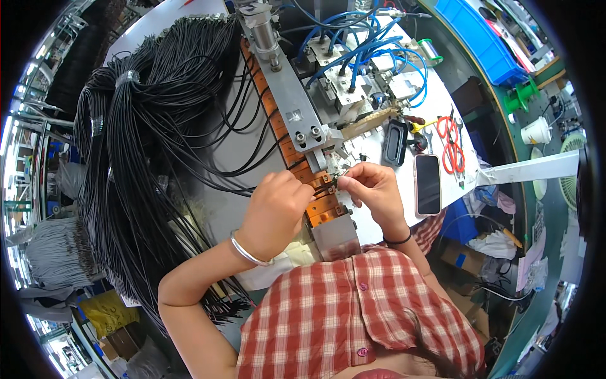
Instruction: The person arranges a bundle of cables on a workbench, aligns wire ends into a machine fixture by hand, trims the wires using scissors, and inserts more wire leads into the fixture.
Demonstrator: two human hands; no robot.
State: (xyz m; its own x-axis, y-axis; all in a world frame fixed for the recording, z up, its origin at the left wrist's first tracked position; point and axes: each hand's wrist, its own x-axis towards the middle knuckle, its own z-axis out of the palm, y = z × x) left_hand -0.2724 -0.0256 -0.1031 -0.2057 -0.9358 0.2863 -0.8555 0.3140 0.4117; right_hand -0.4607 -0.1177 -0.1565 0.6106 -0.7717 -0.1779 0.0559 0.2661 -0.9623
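My left hand [276,210] is closed, its fingers curled at the left edge of a long orange fixture rail [326,210] with slotted blocks. A thin black cable [230,187] runs in from the left to this hand and appears gripped in it. On the rail's other side, my right hand [377,191] pinches thumb and forefinger together close over the blocks. Whatever lies between those fingertips is too small to make out. Just beyond both hands, a metal press bar [293,107] with a cylinder on top stands over the rail.
A large bundle of black cables [120,164] hangs over the table's left side. Blue air tubes [372,47] cross the machine at the back. On the right lie a phone [428,185], a black tray [396,143], red-handled scissors [451,148] and a blue bin [483,38].
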